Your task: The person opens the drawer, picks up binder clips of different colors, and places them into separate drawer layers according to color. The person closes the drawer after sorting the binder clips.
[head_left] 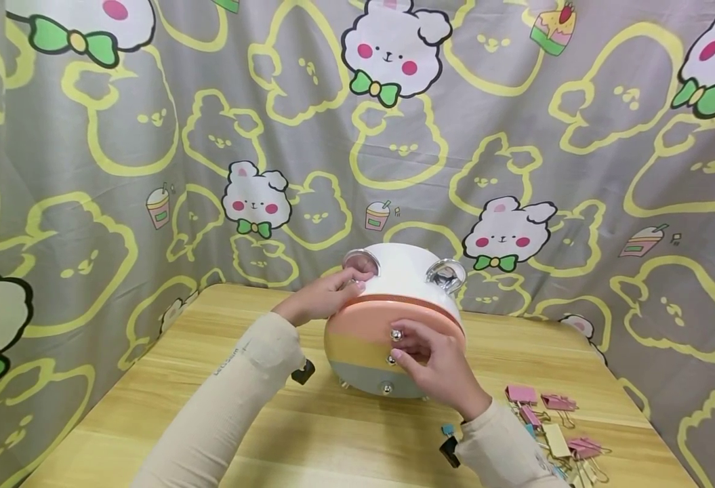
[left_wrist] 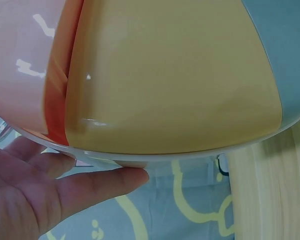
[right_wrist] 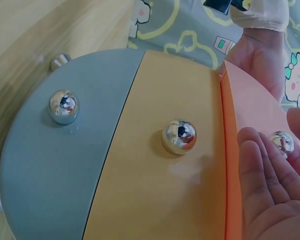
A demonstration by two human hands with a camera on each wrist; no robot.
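Observation:
A rounded drawer box (head_left: pixel 402 271) stands on the table, with a white body and silver ear-shaped loops. Its front has a pink-orange top drawer (head_left: pixel 357 318), a yellow middle drawer (left_wrist: pixel 175 75) and a blue-grey bottom drawer (right_wrist: pixel 55 160), each with a silver knob. The top drawer sticks out slightly. My left hand (head_left: pixel 323 295) rests against the box's upper left side by the left ear, its thumb lying along the rim in the left wrist view. My right hand (head_left: pixel 439 362) pinches the top knob (right_wrist: pixel 282 142) between thumb and fingers.
Several coloured binder clips (head_left: pixel 555 437) lie in a loose pile at the table's right front. A small blue clip (head_left: pixel 448 430) sits beside the right cuff. Behind the wooden table (head_left: pixel 211 352) hangs a grey patterned curtain (head_left: pixel 308 169).

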